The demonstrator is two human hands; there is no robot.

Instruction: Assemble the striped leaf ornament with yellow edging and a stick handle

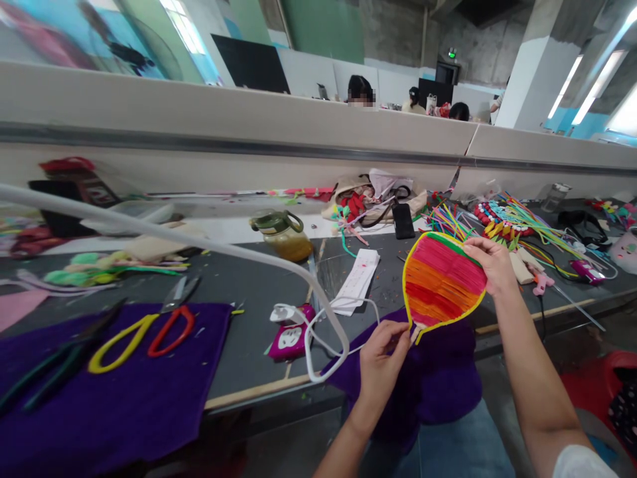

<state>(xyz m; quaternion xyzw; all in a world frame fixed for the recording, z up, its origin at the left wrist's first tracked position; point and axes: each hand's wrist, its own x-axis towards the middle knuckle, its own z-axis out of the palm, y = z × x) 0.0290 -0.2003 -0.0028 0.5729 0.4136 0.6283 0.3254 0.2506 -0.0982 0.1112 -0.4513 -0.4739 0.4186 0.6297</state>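
Note:
Above my lap, both hands hold a flat balloon-shaped craft piece (442,285), striped pink, orange, red and green with a yellow edging. My left hand (383,362) pinches its narrow lower end, where a short yellow tail sticks out. At the upper right edge, by the green strip, my right hand (490,262) grips it between thumb and fingers. A purple cloth (442,385) lies over my lap beneath the piece. The fingertips behind the piece are hidden.
Scissors (172,318) with red and yellow handles and dark pliers (60,358) lie on a purple cloth at left. A white tube (259,255) arches across the front. A power socket (291,335), a jug (283,234), a phone (403,221) and coloured pipe cleaners (450,219) are on the table.

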